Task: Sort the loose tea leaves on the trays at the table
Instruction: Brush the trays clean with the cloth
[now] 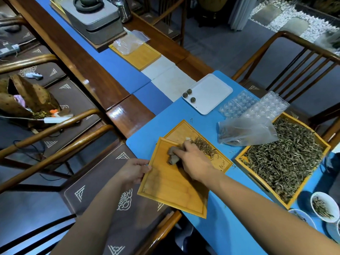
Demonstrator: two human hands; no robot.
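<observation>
Head view shows the left hand (135,169) gripping the left edge of a flat yellow bamboo tray (173,186), thumb on top. This tray is tilted, and its far end lies over a second yellow bamboo tray (219,161) on the blue tabletop (226,230). The right hand (193,160) holds a small grey-brown cloth (172,156) and presses it on the near tray. A little heap of thin dry tea leaves (203,146) lies on the second tray, just beside that hand. To the right a big yellow wooden tray full of loose tea leaves (283,159) sits with a clear plastic bag (246,131) lying partly over its far corner. Behind are clear plastic bubble moulds (253,105) and a white square plate (211,92) holding three dark tea balls (188,93). Small white bowls (322,206) with some leaves stand at the right edge. I can read no writing anywhere.
</observation>
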